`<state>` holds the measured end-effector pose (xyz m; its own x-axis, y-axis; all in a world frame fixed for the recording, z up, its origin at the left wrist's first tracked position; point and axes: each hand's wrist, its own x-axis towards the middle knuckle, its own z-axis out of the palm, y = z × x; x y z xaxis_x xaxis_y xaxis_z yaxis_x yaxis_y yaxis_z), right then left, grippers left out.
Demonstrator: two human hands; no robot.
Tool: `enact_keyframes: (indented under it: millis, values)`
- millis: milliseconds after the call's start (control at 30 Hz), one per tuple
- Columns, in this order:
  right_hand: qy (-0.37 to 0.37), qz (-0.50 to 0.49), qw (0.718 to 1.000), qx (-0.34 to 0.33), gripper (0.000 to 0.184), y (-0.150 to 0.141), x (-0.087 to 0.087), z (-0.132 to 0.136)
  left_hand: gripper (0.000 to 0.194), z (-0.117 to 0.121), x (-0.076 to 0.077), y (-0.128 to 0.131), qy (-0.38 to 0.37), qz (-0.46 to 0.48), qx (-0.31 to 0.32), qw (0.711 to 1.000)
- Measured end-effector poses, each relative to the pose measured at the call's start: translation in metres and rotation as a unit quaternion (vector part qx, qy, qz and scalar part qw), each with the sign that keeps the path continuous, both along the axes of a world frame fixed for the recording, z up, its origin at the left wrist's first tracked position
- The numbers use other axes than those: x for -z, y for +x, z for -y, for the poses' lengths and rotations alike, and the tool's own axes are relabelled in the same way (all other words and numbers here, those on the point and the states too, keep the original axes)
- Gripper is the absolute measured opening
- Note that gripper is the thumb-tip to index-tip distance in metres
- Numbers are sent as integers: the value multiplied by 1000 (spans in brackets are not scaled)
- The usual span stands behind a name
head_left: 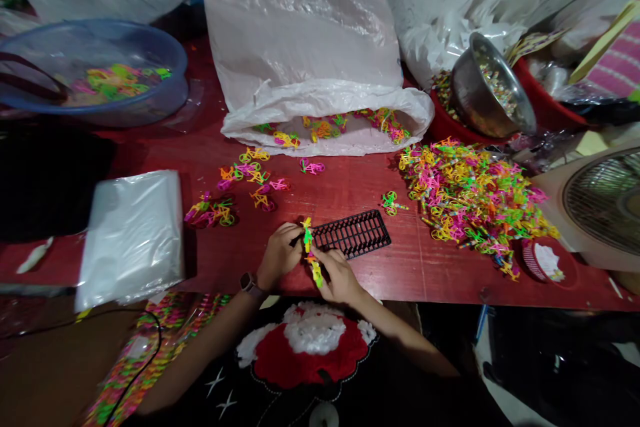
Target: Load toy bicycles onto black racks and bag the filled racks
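Between my hands is a short upright row of small plastic toy bicycles (308, 239) in yellow, green, pink and orange. My left hand (281, 252), with a watch on the wrist, is closed at the row's left side; a small dark piece shows at its fingertips, and I cannot make out what it grips. My right hand (341, 279) has its fingers closed on the toy bicycles from the right. Just beyond it, a black slotted plastic rack (353, 235) lies tilted on the red table (400, 267), its left end partly hidden behind the toys and fingers.
Loose toy bicycles (260, 177) lie ahead on the left. A large heap of toy bicycles (475, 193) lies right, beside a fan (600, 207) and a small cup (543, 260). A white sack (310, 47) opens toward me. Left are a blue basin (150, 103) and stacked plastic bags (133, 233).
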<state>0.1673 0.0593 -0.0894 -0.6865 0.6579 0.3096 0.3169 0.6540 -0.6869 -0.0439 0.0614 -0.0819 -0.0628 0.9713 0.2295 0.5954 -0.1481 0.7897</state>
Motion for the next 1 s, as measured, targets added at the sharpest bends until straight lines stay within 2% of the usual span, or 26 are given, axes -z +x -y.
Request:
enact_keyframes:
  millis: [100,167,267,333,367,400,433,500,533,567,667,767,867,933,1000]
  values:
    - [15,4,1000,-8,68,-1,-3,1,18,0,-1,1,0,1,-2,1000]
    - [-3,4,1000,-8,71,-3,-9,3,17,0,-2,0,-1,1,-2,1000]
    - [-63,3,998,-30,78,3,-27,-1,16,0,-1,-3,-3,4,12,1000]
    - [-75,-4,997,-21,75,17,-43,-16,15,-1,-1,-5,-4,8,29,1000]
    - [-66,-7,998,12,69,29,-50,-28,14,-1,-1,-6,-5,9,36,999]
    - [-45,-13,996,78,61,42,-56,-42,13,-1,-1,-6,-6,11,43,999]
    - [-20,-15,984,174,51,56,-59,-58,13,-2,-1,-7,-7,12,48,999]
    - [26,39,931,361,42,86,-60,-90,15,-3,-1,-6,-9,14,56,998]
    - [42,86,909,406,42,99,-57,-104,16,-4,-1,-6,-10,14,60,998]
    - [55,126,898,418,43,110,-54,-116,18,-4,-1,-6,-12,14,64,998]
    - [72,193,905,373,43,127,-43,-138,21,-5,-3,-7,-16,15,79,997]
    - [43,163,917,361,30,123,-44,-142,18,-4,-6,-7,-19,14,92,995]
    - [-77,26,929,362,20,97,-51,-130,18,-3,-7,-7,-18,11,87,996]
    - [-193,-86,934,288,29,68,-52,-115,19,-3,-6,-7,-16,8,77,997]
    - [-275,-150,934,170,35,35,-48,-97,20,-3,-4,-6,-13,5,69,998]
